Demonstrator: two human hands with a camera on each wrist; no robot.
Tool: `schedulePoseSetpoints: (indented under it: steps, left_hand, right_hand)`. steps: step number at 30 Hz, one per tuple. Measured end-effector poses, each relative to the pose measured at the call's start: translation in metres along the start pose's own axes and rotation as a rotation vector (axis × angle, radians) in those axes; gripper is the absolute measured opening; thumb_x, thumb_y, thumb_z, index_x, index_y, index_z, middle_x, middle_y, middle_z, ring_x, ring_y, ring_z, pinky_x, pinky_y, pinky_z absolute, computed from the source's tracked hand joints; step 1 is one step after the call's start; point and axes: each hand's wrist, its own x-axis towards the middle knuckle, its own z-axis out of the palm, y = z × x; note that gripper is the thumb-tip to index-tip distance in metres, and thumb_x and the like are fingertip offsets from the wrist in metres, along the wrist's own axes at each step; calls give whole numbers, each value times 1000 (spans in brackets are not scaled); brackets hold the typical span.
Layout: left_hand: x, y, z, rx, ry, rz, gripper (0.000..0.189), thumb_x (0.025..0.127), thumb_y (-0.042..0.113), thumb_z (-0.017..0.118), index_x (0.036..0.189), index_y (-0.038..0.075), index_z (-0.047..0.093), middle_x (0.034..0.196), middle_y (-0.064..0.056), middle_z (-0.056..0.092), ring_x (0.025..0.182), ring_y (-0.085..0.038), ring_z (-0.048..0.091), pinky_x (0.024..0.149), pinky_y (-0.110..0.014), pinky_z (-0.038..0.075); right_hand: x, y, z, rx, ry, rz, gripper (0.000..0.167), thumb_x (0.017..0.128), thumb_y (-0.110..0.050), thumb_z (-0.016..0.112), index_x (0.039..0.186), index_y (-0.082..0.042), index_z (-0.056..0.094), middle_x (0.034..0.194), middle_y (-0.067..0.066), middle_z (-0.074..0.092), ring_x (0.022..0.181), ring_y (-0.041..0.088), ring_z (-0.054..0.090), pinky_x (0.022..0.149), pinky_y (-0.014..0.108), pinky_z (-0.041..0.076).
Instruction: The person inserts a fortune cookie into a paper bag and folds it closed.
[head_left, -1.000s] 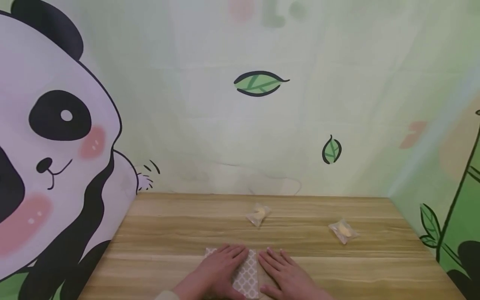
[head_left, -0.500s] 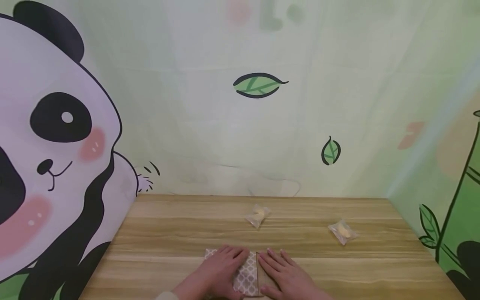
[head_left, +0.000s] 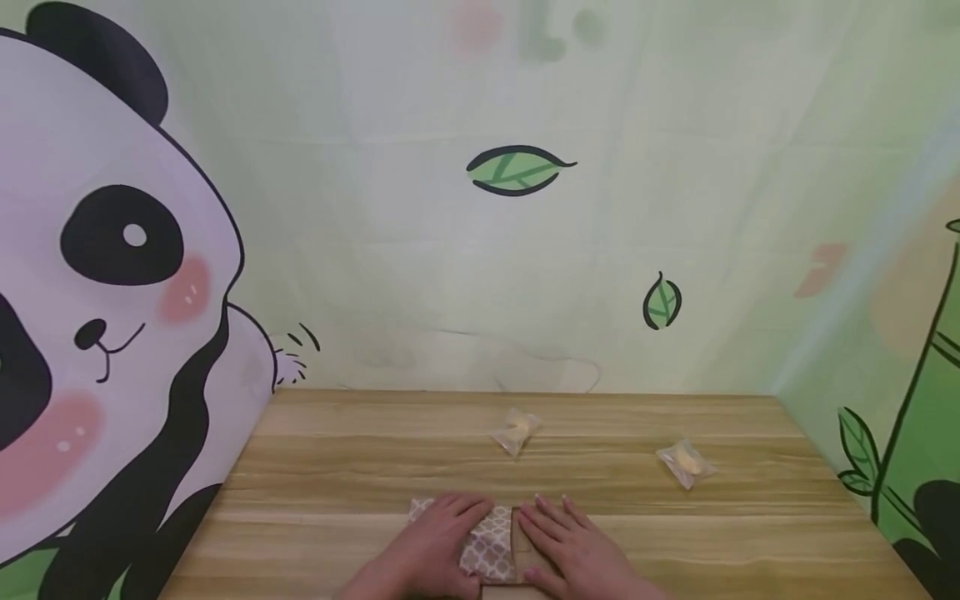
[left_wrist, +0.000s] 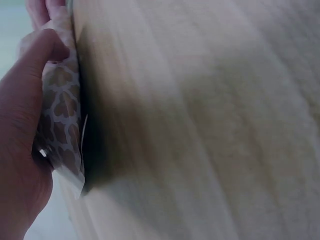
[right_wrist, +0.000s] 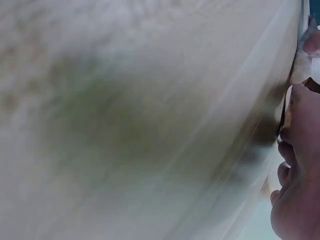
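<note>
A flat piece of brown paper with a white lattice print [head_left: 491,542], layered like a bag, lies at the near middle of the table. My left hand [head_left: 431,546] grips its left part, with the thumb bent over the printed face [left_wrist: 62,112] in the left wrist view. The near edge there stands off the wood, with a gap between layers. To the right, my right hand [head_left: 577,546] rests with straight fingers on a plain brown part [head_left: 525,557]. The right wrist view shows this hand [right_wrist: 305,160] only at its edge, and what lies under the palm is hidden.
Two small clear-wrapped pieces, pale yellow inside, lie farther back on the wooden table [head_left: 337,467]: one wrapped piece [head_left: 516,431] near the middle, another wrapped piece [head_left: 686,463] to the right. A cloth backdrop [head_left: 375,250] with a printed panda rises behind the table.
My left hand has shifted slightly, and the printed paper's near edge has moved up and away from me, showing more brown edge. The right hand stays nearly still. The wrapped pieces have not moved.
</note>
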Motion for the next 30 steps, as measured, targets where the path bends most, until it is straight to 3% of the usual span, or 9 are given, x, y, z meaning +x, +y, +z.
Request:
schedulePoseSetpoints:
  steps: [3, 6, 11, 16, 22, 30]
  left_hand:
    - [-3, -2, 3, -28, 58, 15, 89, 68, 35, 86, 148, 7, 59, 145, -5, 62, 133, -24, 57, 112, -42, 50]
    - [-4, -2, 4, -54, 75, 19, 88, 68, 33, 86, 148, 7, 59, 144, -5, 61, 132, -25, 57, 110, -42, 52]
    - [-4, -3, 3, -104, 9, -11, 90, 73, 35, 87, 152, 8, 55, 148, -6, 59, 136, -28, 55, 113, -47, 49]
    - [-5, -6, 4, -123, -40, -24, 92, 79, 40, 88, 156, 7, 51, 152, -7, 56, 140, -29, 52, 118, -52, 45]
    - [-7, -9, 7, -82, -18, 30, 93, 82, 50, 86, 156, 4, 51, 151, -10, 56, 139, -28, 54, 116, -54, 45]
    - [-7, -10, 7, -62, -13, 44, 94, 83, 56, 84, 155, 4, 52, 152, -10, 57, 140, -27, 54, 118, -57, 43]
  right_hand:
    - [0, 5, -5, 14, 47, -3, 67, 110, -54, 49, 156, -5, 54, 160, 9, 54, 149, 32, 49, 118, 58, 40]
    - [2, 10, -12, 119, 47, 61, 68, 110, -52, 52, 157, -3, 52, 162, 12, 51, 151, 33, 46, 121, 58, 36]
    - [12, 23, -24, 271, 21, 226, 73, 109, -50, 56, 159, 2, 46, 166, 18, 42, 156, 38, 36, 125, 60, 27]
    - [35, 38, -36, 337, 4, 297, 75, 108, -44, 60, 159, 8, 41, 166, 28, 37, 156, 46, 30, 126, 65, 22]
    - [65, 54, -32, 350, 11, 346, 71, 109, -37, 61, 156, 12, 42, 163, 31, 40, 154, 50, 33, 125, 68, 23]
    - [102, 64, -22, 317, 10, 396, 68, 110, -35, 60, 157, 11, 43, 164, 29, 41, 155, 47, 34, 127, 64, 23]
